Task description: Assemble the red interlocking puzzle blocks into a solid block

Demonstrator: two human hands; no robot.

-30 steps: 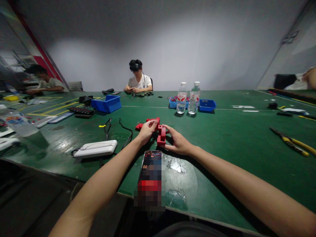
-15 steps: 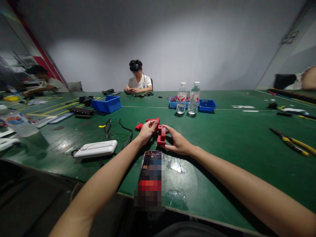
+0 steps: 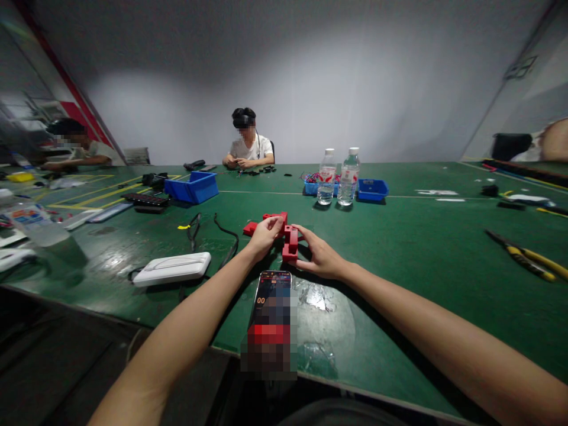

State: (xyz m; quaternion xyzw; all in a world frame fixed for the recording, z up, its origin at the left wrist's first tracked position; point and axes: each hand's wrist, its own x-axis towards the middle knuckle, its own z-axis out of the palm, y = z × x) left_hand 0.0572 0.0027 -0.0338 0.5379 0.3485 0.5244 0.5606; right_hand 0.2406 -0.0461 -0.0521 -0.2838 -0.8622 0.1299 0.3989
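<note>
Red plastic block-like parts (image 3: 290,244) sit on the green table in front of me, one angular with a notch. My right hand (image 3: 322,254) holds this notched part from the right, with thumb low and forefinger at its top. My left hand (image 3: 265,235) is closed in a pinch at the upper left of it, touching the red pieces; what lies between its fingertips is hidden. Another red piece (image 3: 249,228) shows to the left of that hand. Just below the hands lies a phone (image 3: 274,302) with its screen lit, partly pixelated.
A white power bank (image 3: 172,269) with black cables (image 3: 231,242) lies at left. Blue bins (image 3: 191,188) and two water bottles (image 3: 326,180) stand farther back. Yellow-handled pliers (image 3: 526,260) are at right. A co-worker (image 3: 249,148) sits across; another person (image 3: 82,151) is far left.
My hands and the red parts stay in place. The person at the far left has shifted their arms and head slightly.
</note>
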